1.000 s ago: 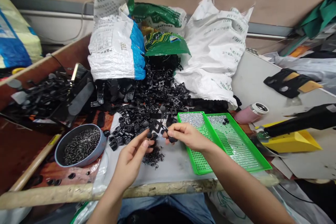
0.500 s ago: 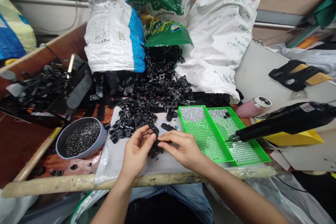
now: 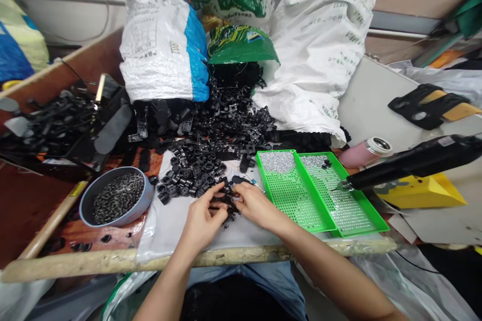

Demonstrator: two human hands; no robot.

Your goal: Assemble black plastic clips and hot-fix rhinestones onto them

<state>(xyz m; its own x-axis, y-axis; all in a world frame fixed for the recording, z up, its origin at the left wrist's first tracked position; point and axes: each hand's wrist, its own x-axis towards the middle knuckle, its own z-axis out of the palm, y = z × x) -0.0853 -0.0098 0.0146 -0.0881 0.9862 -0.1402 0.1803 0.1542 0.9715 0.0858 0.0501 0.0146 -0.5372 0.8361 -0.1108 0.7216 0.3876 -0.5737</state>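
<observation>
My left hand (image 3: 203, 218) is curled, with finger and thumb around a small black plastic part (image 3: 226, 189) over the white sheet. Close on its right, my right hand (image 3: 258, 205) has its fingers bent and pressed together at the same part; what its fingertips pinch is hidden. Tiny black pieces (image 3: 230, 218) lie in a small heap just below the hands. Behind the left hand is a pile of round black plastic caps (image 3: 188, 173). A screwdriver with a blue tip (image 3: 251, 178) lies beyond the right hand.
Two green perforated trays (image 3: 327, 213) with small silvery pieces stand at right, a black power screwdriver (image 3: 406, 163) above them. At left sits a blue bowl (image 3: 148, 198) of small metal pieces. Black parts (image 3: 233, 110) spill from sacks behind. A pink flask (image 3: 356, 154) lies back right.
My right hand has moved slightly forward and its fingers now bend downward at the part. My left finger and thumb have spread a little, and the black part sits lower between the hands.
</observation>
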